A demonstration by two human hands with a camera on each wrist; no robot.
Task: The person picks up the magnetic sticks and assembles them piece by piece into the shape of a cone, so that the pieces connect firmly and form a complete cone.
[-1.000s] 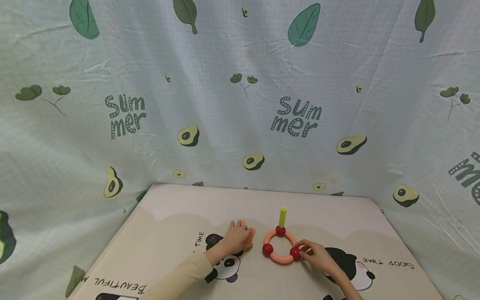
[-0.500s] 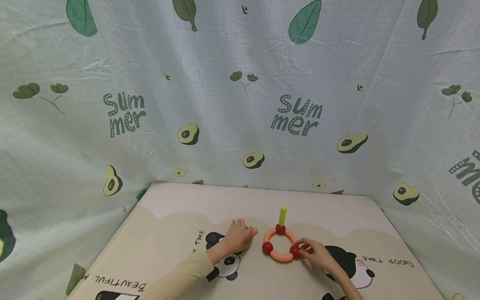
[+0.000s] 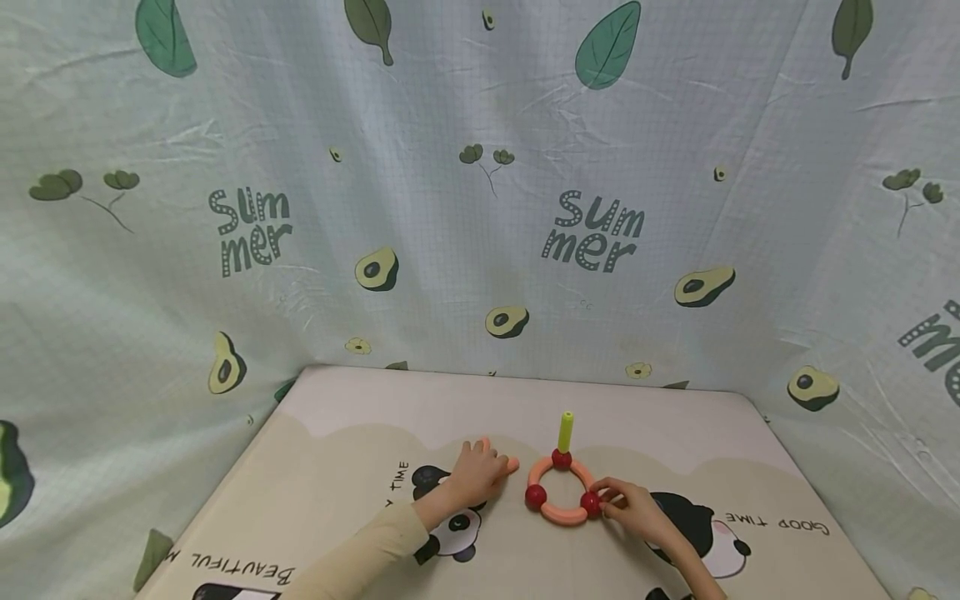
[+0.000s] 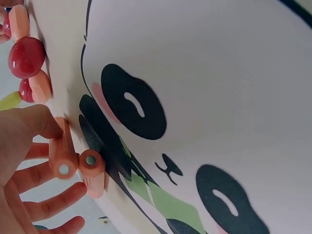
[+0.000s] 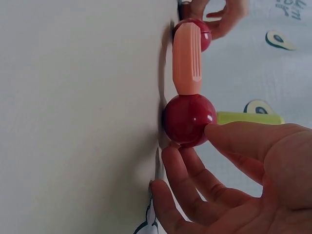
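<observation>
- Ring point(image 3: 563, 516) of curved orange rods and red balls: lies on the surface point(image 3: 337, 492), slightly right of its middle; a yellow-green rod point(image 3: 566, 432) stands up from the far ball point(image 3: 561, 459).
- Right hand point(image 3: 630, 506): thumb and fingers pinch the near-right ball point(image 5: 187, 119).
- Left hand point(image 3: 474, 475): thumb and fingers hold a loose orange rod point(image 4: 60, 146), left of the ring; a second loose rod point(image 4: 95, 183) touches or nearly touches it.
- Caution: a sideways pull on the pinched ball may part a joint; a knock may tip the upright rod; a slack left grip may drop the loose piece.
- Finish: balls glossy, round; orange rods plastic-looking, some grooved; loose ends carry metallic-looking discs.
</observation>
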